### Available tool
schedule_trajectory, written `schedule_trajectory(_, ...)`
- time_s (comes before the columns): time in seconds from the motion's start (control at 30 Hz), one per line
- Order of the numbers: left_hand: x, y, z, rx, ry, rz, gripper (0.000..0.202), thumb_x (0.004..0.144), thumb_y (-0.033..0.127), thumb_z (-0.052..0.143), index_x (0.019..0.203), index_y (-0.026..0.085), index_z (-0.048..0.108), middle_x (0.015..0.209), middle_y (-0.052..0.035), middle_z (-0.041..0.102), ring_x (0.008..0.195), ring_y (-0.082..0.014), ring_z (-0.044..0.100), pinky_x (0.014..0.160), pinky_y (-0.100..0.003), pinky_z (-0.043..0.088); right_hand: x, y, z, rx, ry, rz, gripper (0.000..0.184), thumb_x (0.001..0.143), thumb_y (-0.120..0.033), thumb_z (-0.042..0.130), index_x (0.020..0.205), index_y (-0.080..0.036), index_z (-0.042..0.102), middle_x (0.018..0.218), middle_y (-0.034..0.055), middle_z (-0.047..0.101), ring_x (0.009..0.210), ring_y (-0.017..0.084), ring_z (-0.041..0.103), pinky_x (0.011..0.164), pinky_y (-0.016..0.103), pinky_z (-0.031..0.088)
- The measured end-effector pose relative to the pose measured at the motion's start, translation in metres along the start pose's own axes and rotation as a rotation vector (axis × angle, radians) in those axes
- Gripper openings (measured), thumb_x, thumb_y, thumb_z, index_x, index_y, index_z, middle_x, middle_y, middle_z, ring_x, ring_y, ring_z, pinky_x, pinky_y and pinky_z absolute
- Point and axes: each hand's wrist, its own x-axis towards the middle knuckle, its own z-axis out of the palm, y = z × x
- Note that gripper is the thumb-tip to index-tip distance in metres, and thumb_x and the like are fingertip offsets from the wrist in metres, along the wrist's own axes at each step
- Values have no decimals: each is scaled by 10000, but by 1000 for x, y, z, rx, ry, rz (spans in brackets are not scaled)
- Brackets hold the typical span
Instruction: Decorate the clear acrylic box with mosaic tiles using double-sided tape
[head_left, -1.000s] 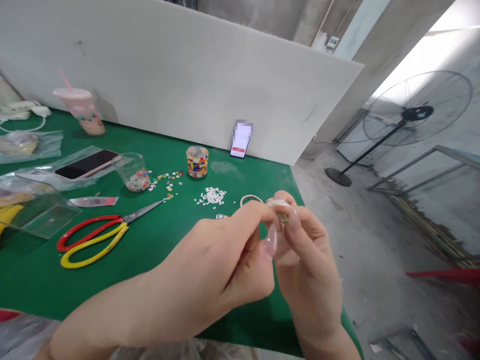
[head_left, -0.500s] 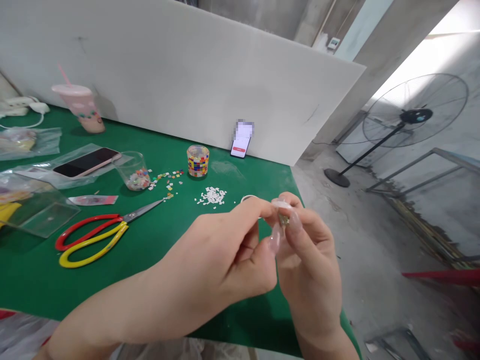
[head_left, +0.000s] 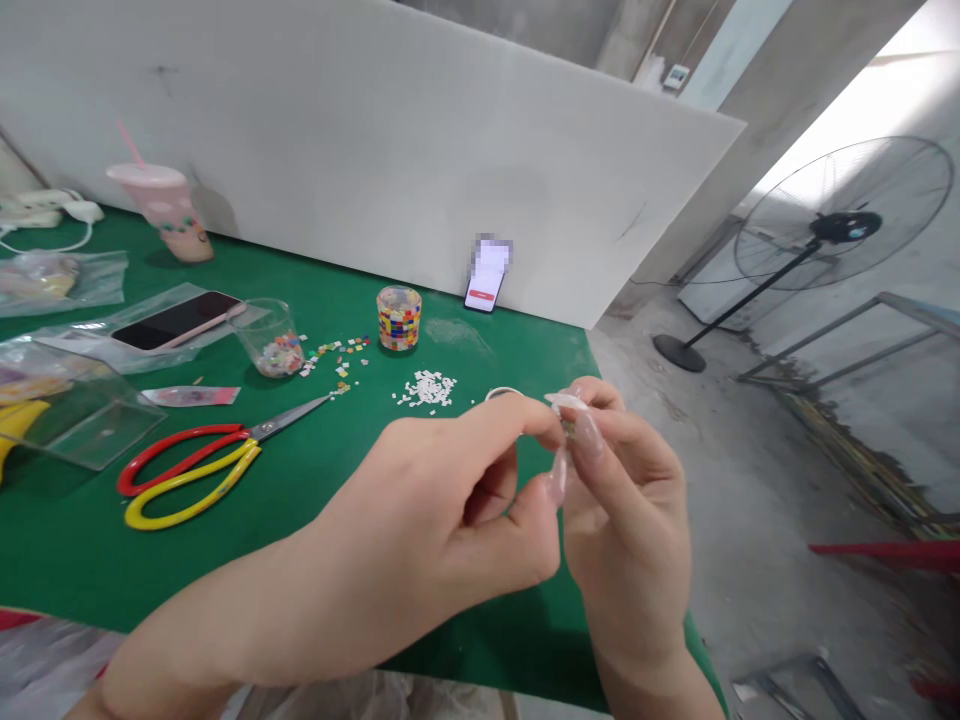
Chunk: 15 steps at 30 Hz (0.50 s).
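Observation:
My left hand (head_left: 465, 500) and my right hand (head_left: 634, 500) meet above the right side of the green table, fingertips pinched together. Between them sits a tiny pale, greenish item (head_left: 568, 428), mostly covered by fingers and nails, so its kind cannot be made out. Just behind the left index finger, the edge of a white round rim (head_left: 504, 391) shows. Beyond the left hand lies a pile of small white square tiles (head_left: 429, 389). A cup covered in colourful mosaic tiles (head_left: 399, 320) stands upright farther back.
Scissors (head_left: 225, 450) with red and yellow handles lie at left, near loose coloured tiles (head_left: 337, 350) and a tilted clear cup of tiles (head_left: 279, 355). A phone (head_left: 176, 320), a pink tumbler (head_left: 161, 205) and a clear box (head_left: 97, 430) are farther left. Another phone (head_left: 486, 285) leans on the white panel.
The camera view has shifted slightly, so everything sits a little farther right. Both hands keep their pinch, with the fingertips turned slightly around the small item.

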Motion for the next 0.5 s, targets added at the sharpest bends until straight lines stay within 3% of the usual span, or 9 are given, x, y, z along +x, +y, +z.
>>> schedule_trajectory(0.3,2,-3,-3,-57,-36,-56,194,816,97,542,921,249,602,515,128,442,423,-25,418,413,-87,344,-1,1,0,-11,-10,-35,105,847,-207,705,818,-279,775,881,-5,608,914,122,570,834,264,508)
schedule_trajectory(0.5,2,-6,-5,-72,-27,-61,230,811,73,562,909,273,621,524,131,434,422,-16,382,408,-87,307,1,3,-2,-88,-19,-86,138,842,-174,709,880,-288,777,918,-15,606,922,113,574,867,258,510)
